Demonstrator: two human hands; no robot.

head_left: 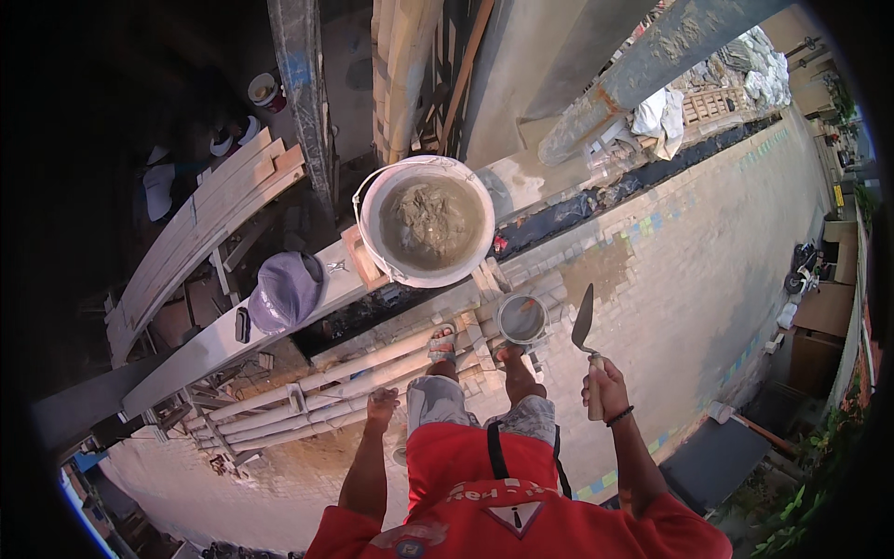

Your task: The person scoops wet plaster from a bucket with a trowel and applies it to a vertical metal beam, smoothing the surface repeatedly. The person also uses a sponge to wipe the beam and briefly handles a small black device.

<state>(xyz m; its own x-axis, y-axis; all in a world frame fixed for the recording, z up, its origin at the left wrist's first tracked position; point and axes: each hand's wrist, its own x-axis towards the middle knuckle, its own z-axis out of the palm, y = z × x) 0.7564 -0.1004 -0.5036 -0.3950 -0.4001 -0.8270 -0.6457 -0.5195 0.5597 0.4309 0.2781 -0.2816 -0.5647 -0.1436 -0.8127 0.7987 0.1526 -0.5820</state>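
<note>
My right hand is wrapped round the wooden handle of a pointed trowel, its blade aimed away from me over the paving. My left hand hangs to the left of my knees, fingers curled in, and nothing shows in it. In front of me a large white bucket with a wire handle stands on the ledge. Wet grey mortar sits heaped in the middle of it. Near my foot is a smaller bucket holding greyish liquid and something small and orange.
On the ledge, left of the large bucket, lie a grey-purple cap and a small dark object. Bamboo poles run under my feet. A dark trench borders the ledge. Planks and a slanting post stand beyond.
</note>
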